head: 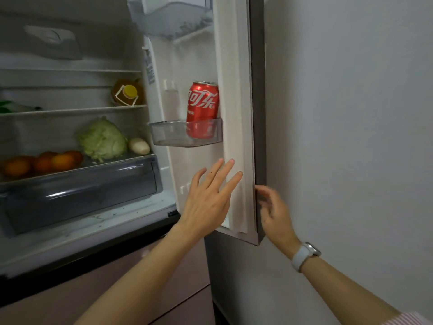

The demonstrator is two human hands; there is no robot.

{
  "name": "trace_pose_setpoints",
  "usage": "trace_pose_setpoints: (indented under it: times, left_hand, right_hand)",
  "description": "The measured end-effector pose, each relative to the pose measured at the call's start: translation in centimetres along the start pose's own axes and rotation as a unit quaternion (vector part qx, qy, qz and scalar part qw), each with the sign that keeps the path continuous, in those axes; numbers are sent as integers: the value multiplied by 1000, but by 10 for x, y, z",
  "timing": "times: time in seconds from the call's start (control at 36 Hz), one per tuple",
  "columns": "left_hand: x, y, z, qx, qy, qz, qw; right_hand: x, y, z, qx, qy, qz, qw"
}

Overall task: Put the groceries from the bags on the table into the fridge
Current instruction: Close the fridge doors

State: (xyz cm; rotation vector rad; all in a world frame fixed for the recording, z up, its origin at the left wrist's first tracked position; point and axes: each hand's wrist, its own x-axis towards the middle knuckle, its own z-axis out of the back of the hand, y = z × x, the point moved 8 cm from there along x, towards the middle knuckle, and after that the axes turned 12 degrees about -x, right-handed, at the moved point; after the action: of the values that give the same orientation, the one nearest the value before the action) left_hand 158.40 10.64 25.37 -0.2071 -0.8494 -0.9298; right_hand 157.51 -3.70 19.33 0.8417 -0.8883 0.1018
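The fridge door (236, 113) stands open to the right of the lit fridge interior. The left hand (208, 202) is spread wide, fingers straight and apart, reaching up across the inner lining of the door near its lower edge; it holds nothing, and whether the fingertips actually touch the lining cannot be told. The right hand (274, 212), with a white watch (304, 255) on its wrist, is at the door's outer edge with its fingers loosely bent toward that edge; it is motion-blurred, so whether it has closed round the edge cannot be told.

A red cola can (202, 109) stands upright in the clear door bin (168, 134), at its right end. Inside, a cabbage (103, 139) and a white radish (139, 145) lie on the shelf above the crisper drawer (82, 191), with oranges (42, 161) to their left. A yellow-capped bottle (127, 93) stands on the shelf above.
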Motion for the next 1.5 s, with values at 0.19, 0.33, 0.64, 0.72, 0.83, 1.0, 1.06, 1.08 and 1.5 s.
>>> trace_pose_setpoints:
  times: [0.19,0.33,0.64,0.72,0.83,1.0,1.06,1.08,1.5]
  left_hand:
    - [-22,11,19,55,26,12,998]
    - [-42,27,42,73,27,32,996]
    - [-101,102,87,112,48,130,984]
    - [-125,137,97,102,61,186,975]
    - [-139,177,104,93,97,256,957]
    - [-157,247,96,121,173,329,920]
    - [-160,264,92,130,189,337,913]
    - [-161,270,90,134,192,339,911]
    - [-150,289,89,197,200,360,890]
  right_hand:
    - [6,22,-34,-36,42,-74,996]
    - [-21,50,-41,-15,-4,16,1000]
    - [-40,123,-131,-100,204,210,951]
    - [-36,139,-170,-189,238,239,922]
    - [-27,159,-219,-244,262,242,902]
    - [-8,174,-285,-309,283,239,876]
    - [-1,170,-300,-329,288,232,869]
    - [1,167,-306,-337,292,231,865]
    - [12,170,-321,-342,345,211,848]
